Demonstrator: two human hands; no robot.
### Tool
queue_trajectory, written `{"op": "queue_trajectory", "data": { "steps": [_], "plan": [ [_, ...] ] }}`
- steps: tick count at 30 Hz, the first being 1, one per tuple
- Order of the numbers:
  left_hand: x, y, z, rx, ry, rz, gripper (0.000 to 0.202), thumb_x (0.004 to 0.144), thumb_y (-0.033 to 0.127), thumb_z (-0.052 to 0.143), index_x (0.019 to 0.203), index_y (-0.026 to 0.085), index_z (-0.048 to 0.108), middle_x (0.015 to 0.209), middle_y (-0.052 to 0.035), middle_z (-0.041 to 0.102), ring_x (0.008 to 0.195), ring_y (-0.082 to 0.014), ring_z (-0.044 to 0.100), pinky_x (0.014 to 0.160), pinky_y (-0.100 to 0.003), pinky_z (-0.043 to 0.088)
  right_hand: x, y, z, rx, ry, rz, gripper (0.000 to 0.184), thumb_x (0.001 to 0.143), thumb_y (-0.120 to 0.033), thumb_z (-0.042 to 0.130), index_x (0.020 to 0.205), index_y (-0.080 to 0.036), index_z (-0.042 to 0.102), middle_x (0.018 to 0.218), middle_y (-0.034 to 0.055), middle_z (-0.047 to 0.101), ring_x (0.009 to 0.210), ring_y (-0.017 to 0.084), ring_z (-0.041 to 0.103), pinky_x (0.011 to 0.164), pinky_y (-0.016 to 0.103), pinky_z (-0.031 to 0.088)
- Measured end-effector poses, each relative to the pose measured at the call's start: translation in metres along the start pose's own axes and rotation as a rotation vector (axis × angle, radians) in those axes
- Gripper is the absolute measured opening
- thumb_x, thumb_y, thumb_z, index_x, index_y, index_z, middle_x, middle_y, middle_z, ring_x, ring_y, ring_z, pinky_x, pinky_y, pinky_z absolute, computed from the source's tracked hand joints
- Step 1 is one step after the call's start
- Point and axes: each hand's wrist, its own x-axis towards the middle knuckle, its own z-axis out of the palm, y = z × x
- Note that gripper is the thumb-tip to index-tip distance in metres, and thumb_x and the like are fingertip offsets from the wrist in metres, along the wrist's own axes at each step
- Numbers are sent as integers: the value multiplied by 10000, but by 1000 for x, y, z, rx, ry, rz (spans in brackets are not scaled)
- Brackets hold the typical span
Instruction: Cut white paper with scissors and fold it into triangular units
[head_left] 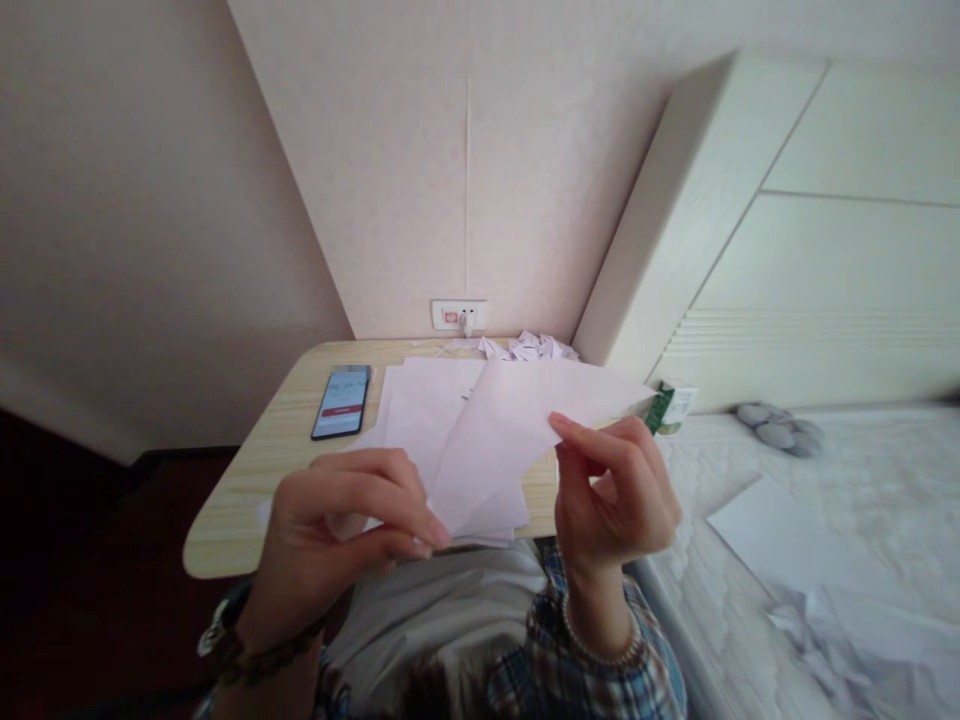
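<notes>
A white sheet of paper (510, 420) is held up at a slant between my two hands, above the table. My left hand (352, 515) pinches its lower left corner between thumb and fingertips. On the right edge, my right hand (615, 490) grips the sheet with thumb and index finger. Beneath it lies a loose stack of white paper (409, 400), partly covered by the held sheet and my left hand. Several folded paper pieces (529, 347) sit in a pile at the table's back edge.
A phone (341, 402) with a lit screen lies on the left of the wooden table (232, 510). A plug sits in the wall socket (459, 315). A green and white box (671, 408) stands at the right. More paper (795, 540) and grey slippers (780, 428) lie on the mattress (690, 480).
</notes>
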Motion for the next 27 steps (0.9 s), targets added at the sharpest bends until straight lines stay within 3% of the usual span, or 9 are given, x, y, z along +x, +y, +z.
{"op": "queue_trajectory", "data": {
  "steps": [3, 7, 10, 12, 15, 19, 23, 27],
  "plan": [
    [3, 2, 4, -141, -208, -7, 276, 728, 567, 779, 662, 302, 816, 500, -45, 664, 416, -167, 582, 437, -282, 472, -1, 2, 0, -1, 34, -36, 350, 858, 1, 665, 999, -313, 730, 645, -20, 548, 572, 145, 515, 505, 302, 382],
    [4, 2, 12, -263, -67, -245, 419, 654, 621, 809, 927, 303, 803, 673, -64, 759, 580, -240, 701, 540, -317, 545, -4, 2, 1, 7, 25, -92, 384, 871, -3, 654, 1055, -333, 727, 626, -28, 509, 553, 141, 490, 500, 302, 383],
    [6, 1, 13, -283, -22, -369, 602, 630, 550, 847, 1168, 313, 719, 691, -64, 772, 596, -263, 725, 534, -315, 541, -8, 3, 1, 19, -17, -112, 387, 882, -50, 671, 1112, -357, 721, 627, -29, 505, 560, 146, 496, 504, 307, 398],
    [8, 1, 12, -276, -18, -435, 613, 673, 459, 819, 1247, 304, 668, 668, -55, 767, 592, -263, 731, 519, -304, 533, -10, 3, 1, 45, -59, -138, 380, 873, -59, 688, 1127, -340, 724, 644, -24, 517, 575, 148, 500, 504, 309, 403],
    [10, 3, 12, -272, 32, -538, 608, 668, 303, 790, 1258, 293, 646, 730, -43, 782, 594, -252, 735, 551, -316, 561, -11, 3, -1, 80, -140, -184, 346, 872, -39, 677, 1107, -286, 732, 664, -19, 520, 600, 145, 500, 515, 308, 416],
    [10, 6, 16, -338, 99, -587, 677, 636, 234, 804, 1281, 257, 598, 934, -73, 802, 708, -274, 760, 580, -322, 588, -14, -1, 0, 126, -257, -154, 301, 897, -50, 650, 1070, -287, 720, 737, -16, 528, 667, 140, 525, 581, 302, 468],
    [10, 3, 18, -317, 87, -525, 659, 637, 219, 830, 1252, 230, 593, 966, -67, 798, 821, -273, 763, 649, -317, 603, -14, -6, 5, 134, -245, -61, 278, 894, -61, 667, 1024, -304, 706, 873, -10, 537, 776, 136, 558, 682, 294, 510],
    [11, -2, 18, -249, 192, -375, 547, 647, 218, 836, 1152, 216, 628, 954, -40, 796, 870, -235, 747, 744, -303, 595, -9, -8, 9, 179, -164, 44, 347, 898, -104, 668, 1166, -319, 625, 980, 10, 542, 783, 145, 567, 679, 304, 532]
  ]
}}
